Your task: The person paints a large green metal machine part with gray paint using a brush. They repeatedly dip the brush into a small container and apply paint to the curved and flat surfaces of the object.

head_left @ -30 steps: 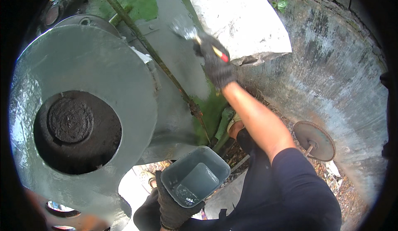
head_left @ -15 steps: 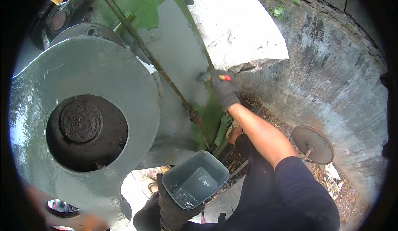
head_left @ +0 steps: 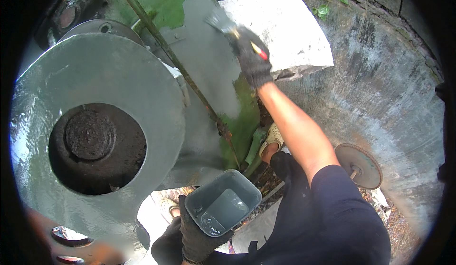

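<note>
A dark knitted glove covers my right hand [head_left: 254,58], which is closed round a paintbrush [head_left: 221,21] with a red-tipped handle. Its bristles are at the upper right part of a metal panel [head_left: 202,63], by the panel's right edge. Wet grey paint coats much of this panel, while green [head_left: 248,110] shows along its lower right and top. Low in the picture, my gloved left hand [head_left: 197,241] grips a rectangular tub [head_left: 203,199] from its left side and below. Some grey paint lies in the tub; the fingers under it are hidden.
A thin rusty rod [head_left: 175,61] runs diagonally before the panel. At left stands a big grey-painted ring-shaped casting [head_left: 164,122] with a dark opening. White sheeting [head_left: 285,32] lies beyond my right hand. A curved wall [head_left: 356,84] and a rusty disc [head_left: 359,165] are at right.
My right hand has moved up and slightly left with the paintbrush, from the panel's middle right edge toward its top. My left hand still holds the tub in nearly the same place.
</note>
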A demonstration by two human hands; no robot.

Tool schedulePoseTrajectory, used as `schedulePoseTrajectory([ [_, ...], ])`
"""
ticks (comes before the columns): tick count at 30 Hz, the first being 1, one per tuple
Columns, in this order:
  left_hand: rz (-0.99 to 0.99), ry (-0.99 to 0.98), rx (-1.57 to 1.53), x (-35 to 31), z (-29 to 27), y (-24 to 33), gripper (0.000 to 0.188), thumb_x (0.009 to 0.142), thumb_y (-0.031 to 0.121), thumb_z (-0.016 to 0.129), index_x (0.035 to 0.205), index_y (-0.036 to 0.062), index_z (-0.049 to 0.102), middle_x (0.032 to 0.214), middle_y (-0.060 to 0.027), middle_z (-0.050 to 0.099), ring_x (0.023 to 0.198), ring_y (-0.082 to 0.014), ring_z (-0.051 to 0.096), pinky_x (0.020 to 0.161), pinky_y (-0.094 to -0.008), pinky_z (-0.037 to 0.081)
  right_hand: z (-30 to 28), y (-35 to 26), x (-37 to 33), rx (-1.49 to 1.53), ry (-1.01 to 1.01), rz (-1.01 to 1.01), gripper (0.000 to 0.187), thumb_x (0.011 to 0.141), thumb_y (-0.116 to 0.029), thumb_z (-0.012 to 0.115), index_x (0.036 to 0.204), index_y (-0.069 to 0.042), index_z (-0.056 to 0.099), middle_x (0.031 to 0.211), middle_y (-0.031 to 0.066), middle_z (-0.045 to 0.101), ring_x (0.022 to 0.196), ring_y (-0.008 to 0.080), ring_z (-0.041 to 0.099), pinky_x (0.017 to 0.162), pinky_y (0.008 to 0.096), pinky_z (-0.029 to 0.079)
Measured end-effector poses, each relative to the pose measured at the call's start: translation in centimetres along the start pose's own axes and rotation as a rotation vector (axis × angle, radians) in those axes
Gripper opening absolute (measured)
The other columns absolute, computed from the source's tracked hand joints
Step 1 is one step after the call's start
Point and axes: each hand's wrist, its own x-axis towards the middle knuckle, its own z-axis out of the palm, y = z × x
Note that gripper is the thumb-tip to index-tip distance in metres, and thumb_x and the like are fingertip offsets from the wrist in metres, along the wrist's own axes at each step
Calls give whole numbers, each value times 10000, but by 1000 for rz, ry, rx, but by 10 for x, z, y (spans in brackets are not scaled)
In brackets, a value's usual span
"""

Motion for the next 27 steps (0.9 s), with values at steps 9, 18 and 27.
schedulePoseTrajectory([
  [9,23,13,62,3,5,-4,1536,616,378,1037,1692,-29,19,1501,-220,592,1338,-397,654,1133,-525,520,-97,80,-100,-406,-110,809,408,1106,-400,591,1291,-68,738,1111,122,788,1002,225,740,894,375,566],
  [18,34,36,42,0,3,7,1538,619,399,1041,1702,-17,32,1514,-223,587,1333,-399,660,1121,-518,535,-12,-2,13,-642,-154,219,454,1053,-476,538,977,-104,785,862,125,775,779,304,737,788,440,578],
  [27,-29,52,-26,-8,-1,-9,1553,591,430,1063,1702,-11,72,1499,-214,605,1316,-376,676,1088,-504,564,-3,-23,11,101,-113,221,428,1130,-334,626,1383,2,709,1122,115,800,1006,191,760,929,353,626],
])
